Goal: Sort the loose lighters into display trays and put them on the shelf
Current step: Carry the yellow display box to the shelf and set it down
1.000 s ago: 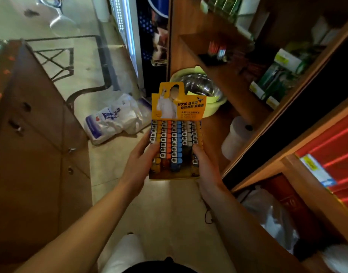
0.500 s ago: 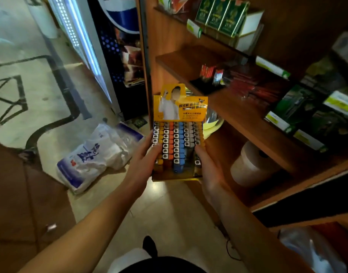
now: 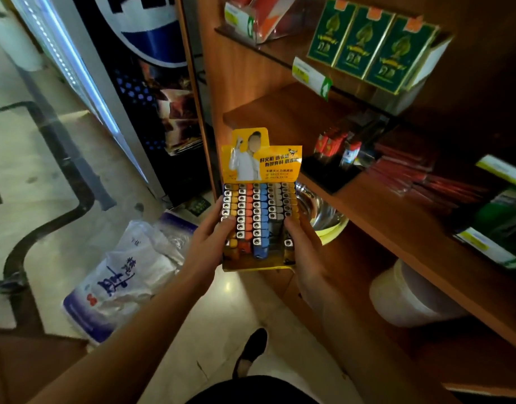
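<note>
While both hands, left (image 3: 210,243) and right (image 3: 302,243), clamp the full tray (image 3: 258,217) midair before the shelf (image 3: 376,211), I judge shelving is next: needs a bare spot.

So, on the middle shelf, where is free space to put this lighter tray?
The bare wood at the shelf's near-left end, between the cabinet side wall and the small black tray, looks free. Further right it is crowded: red packs, then green boxes. Both hands, left hand and right hand, hold the lighter tray.
</note>
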Motion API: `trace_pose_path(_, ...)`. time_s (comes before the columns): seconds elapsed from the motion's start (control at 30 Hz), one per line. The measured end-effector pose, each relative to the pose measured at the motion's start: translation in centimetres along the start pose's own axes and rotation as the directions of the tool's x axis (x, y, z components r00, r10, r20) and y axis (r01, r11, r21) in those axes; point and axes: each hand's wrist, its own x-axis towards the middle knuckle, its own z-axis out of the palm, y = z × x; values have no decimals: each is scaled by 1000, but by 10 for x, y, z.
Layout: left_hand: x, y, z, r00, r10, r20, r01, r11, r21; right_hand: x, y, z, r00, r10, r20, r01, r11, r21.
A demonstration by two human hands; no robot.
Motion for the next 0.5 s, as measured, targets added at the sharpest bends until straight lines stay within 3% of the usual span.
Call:
trace_pose_path(0.33,130,41,-21,995,-12,94,15,1000,-23,107,-36,48,999,-23,-43,22,999,-28)
trace_pose_path(0.5,180,53,-31,980,-10,198,14,1000,-19,139,-40,66,986,-23,-163,26,999,20)
